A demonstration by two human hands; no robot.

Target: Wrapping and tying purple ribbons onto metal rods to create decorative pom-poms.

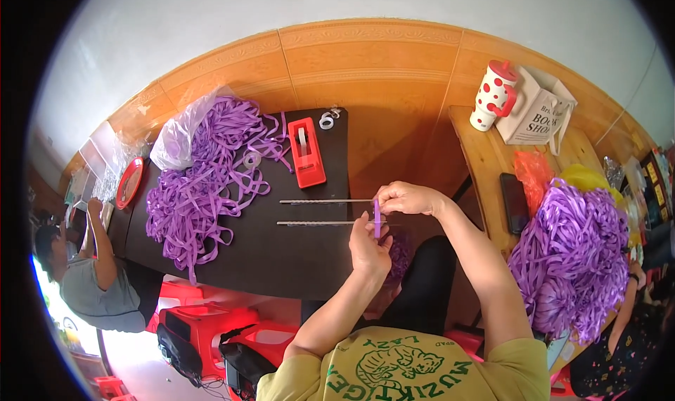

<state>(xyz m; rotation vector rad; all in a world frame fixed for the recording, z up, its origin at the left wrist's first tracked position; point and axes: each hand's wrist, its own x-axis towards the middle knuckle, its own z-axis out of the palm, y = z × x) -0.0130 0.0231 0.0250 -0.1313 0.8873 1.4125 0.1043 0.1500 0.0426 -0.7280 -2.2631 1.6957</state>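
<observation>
Two thin straight rods, an upper rod (316,201) and a lower rod (313,223), lie side by side over the right part of the dark table, their right ends at my hands. A short flat strip of purple ribbon (377,219) spans across the rods just past the table's edge. My right hand (409,198) pinches at its upper end. Below, my left hand (370,247) closes with thumb and fingers around its lower part. More purple ribbon (399,255) hangs beneath, partly hidden by my left hand.
On the dark table (281,260) lie a heap of purple ribbon (190,197), a red tape dispenser (307,153) and tape rolls (326,121). A wooden table (485,169) at right bears a spotted tumbler (492,95), a phone (514,202) and another ribbon heap (573,267). People sit at both sides.
</observation>
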